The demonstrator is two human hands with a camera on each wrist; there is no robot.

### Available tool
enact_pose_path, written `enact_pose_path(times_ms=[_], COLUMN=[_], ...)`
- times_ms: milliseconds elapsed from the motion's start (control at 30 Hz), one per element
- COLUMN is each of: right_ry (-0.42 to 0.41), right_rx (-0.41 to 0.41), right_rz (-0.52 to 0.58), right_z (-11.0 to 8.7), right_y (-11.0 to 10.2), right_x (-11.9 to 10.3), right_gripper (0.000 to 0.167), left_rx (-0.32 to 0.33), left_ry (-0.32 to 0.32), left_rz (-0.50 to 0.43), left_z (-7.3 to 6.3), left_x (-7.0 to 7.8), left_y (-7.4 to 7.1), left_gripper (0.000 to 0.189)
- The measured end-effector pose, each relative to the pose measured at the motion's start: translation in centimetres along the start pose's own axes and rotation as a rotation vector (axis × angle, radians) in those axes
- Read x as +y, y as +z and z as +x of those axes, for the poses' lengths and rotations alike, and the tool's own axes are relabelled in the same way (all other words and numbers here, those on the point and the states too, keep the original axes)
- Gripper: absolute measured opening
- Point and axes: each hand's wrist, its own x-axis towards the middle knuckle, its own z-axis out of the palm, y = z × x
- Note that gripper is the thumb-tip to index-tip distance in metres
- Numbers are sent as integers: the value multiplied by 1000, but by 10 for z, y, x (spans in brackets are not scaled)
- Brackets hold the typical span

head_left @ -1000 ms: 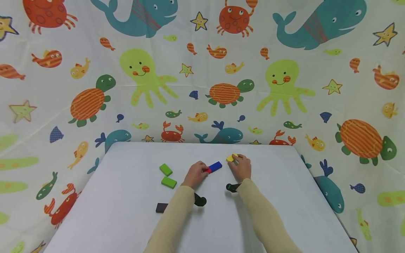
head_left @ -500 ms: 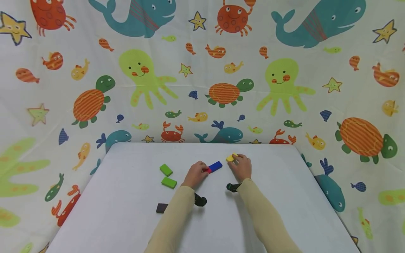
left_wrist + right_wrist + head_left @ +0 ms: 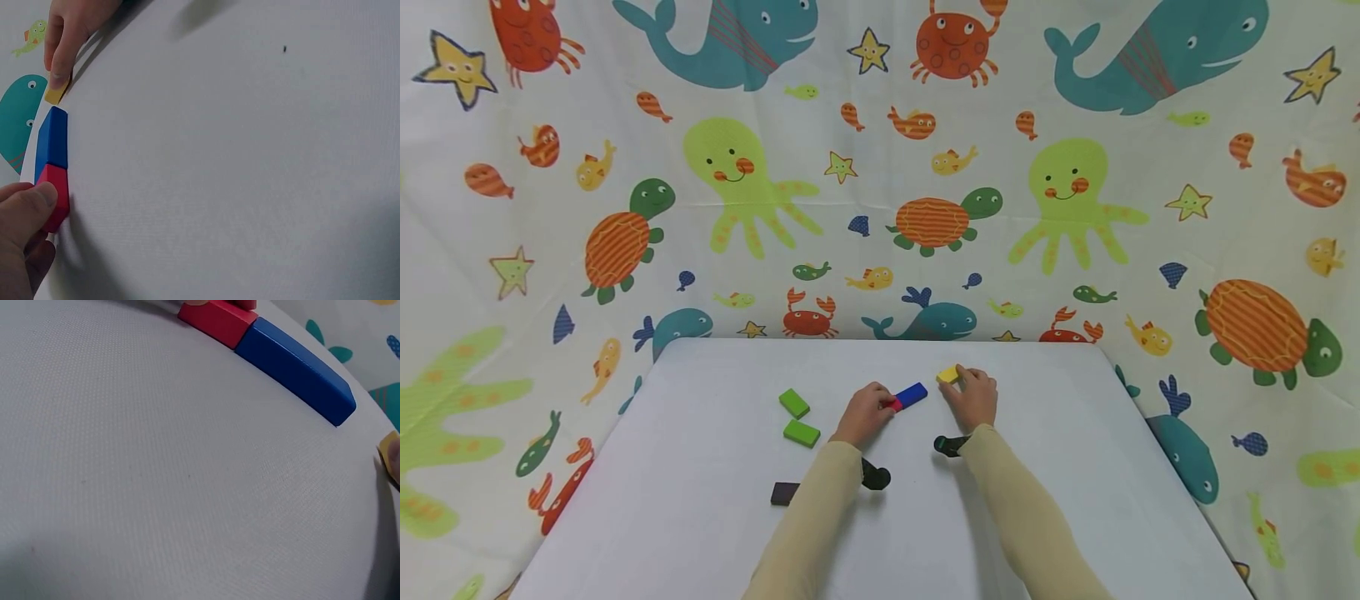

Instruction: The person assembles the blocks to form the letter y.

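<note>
My left hand (image 3: 864, 413) pinches a red block (image 3: 58, 199) between thumb and fingers, and the fingers cover part of it. End to end with the red block lies a blue block (image 3: 912, 395), stretching away to the right. Farther right, my right hand (image 3: 974, 395) holds a small yellow block (image 3: 949, 374) by its near end. A short gap separates the yellow block from the blue one, as the left wrist view shows. In the right wrist view the yellow block (image 3: 390, 450) appears only at the right edge.
Two green blocks (image 3: 793, 403) lie on the white table (image 3: 700, 467) left of my left hand. A dark brown block (image 3: 784, 493) sits nearer me, partly hidden by the left sleeve. Behind the table hangs a cloth (image 3: 865, 275) printed with sea animals.
My right hand has shifted slightly at the yellow block, and more of the block shows. The left hand, red block and blue block stay put. The cloth's left side has moved a little rightward.
</note>
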Motion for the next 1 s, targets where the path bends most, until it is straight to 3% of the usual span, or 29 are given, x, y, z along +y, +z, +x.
enact_pose_path(times_ms=[300,467,600,1000], right_ry=[14,-65,-83,-96], right_rx=[42,-18,-68,-39], right_rz=[56,-19,-83,-59], right_z=[-2,-1,0,-4], right_y=[-3,-4,0,1], right_x=[-6,-6,-3,-8], right_gripper=[59,59,59,58], left_rx=[3,5,4,1], left_ry=[0,7,6,-9], left_rz=[-3,-3,-4,8], left_z=[-1,0,-1,-1], left_x=[2,1,0,2], left_y=[-2,-2,-1,-3], left_gripper=[20,19,20,21])
